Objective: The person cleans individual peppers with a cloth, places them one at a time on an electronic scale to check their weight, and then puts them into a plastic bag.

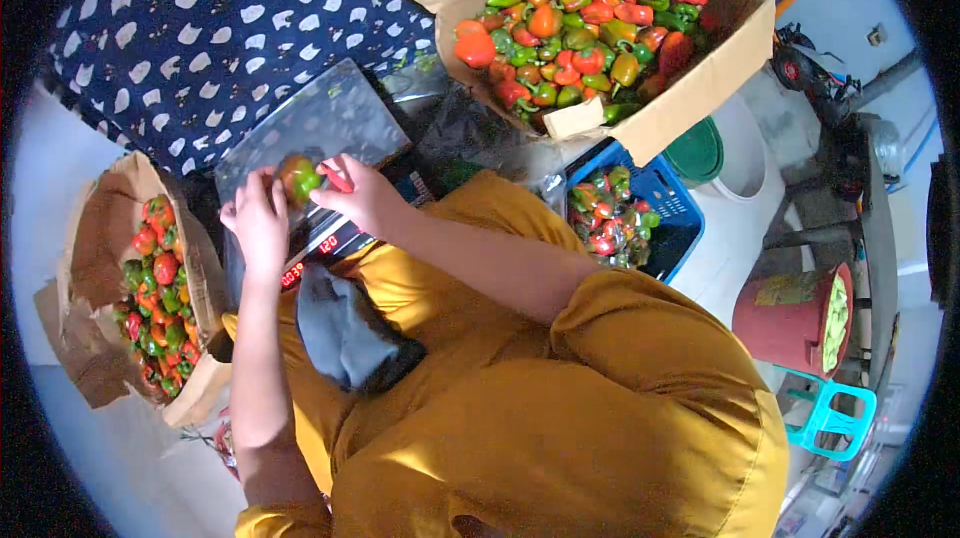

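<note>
A green and reddish-brown pepper (299,181) is between my two hands, above the metal plate of a digital scale (370,123) with red lit digits. My left hand (258,223) has its fingers closed against the pepper's left side. My right hand (362,200) pinches a small red thing (337,176) beside the pepper's right side; its kind is hard to make out. A dark grey cloth or pouch (350,328) lies on my lap, close to the scale's display.
An open carton (700,113) of red and green peppers stands at the far right, another carton (95,288) at the left. A blue crate (685,223) holds bagged peppers. Patterned dark blue cloth (240,28) covers the far left. A red bucket (785,323) stands by a turquoise stool (845,418).
</note>
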### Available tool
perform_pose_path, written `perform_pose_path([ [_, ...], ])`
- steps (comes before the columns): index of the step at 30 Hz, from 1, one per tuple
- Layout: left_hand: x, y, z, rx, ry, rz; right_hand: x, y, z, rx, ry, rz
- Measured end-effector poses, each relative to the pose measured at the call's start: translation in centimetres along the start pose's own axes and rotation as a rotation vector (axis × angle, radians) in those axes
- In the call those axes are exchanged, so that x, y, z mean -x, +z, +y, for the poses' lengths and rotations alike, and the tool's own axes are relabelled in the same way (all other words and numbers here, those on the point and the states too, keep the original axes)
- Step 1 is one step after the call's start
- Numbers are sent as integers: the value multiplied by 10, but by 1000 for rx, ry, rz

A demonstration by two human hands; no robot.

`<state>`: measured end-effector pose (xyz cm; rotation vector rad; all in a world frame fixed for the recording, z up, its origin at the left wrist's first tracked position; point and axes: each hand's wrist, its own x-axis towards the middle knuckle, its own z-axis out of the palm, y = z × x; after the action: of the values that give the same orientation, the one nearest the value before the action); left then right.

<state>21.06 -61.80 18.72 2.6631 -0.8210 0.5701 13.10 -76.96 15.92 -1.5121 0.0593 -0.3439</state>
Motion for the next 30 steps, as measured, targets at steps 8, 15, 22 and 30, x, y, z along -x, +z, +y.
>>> perform_pose_path([
  [8, -11, 12, 5, -185, 89, -120, -18, 13, 50, 3, -6, -154],
  [15, 29, -38, 19, 251, 122, -162, -41, -87, -55, 757, -136, 201],
  [22, 164, -52, 4, 210, 41, -661, -114, -306, -64, 1433, 421, 576],
  [30, 134, -77, 16, 488, -48, -264, -113, -326, -44, 1542, 507, 313],
])
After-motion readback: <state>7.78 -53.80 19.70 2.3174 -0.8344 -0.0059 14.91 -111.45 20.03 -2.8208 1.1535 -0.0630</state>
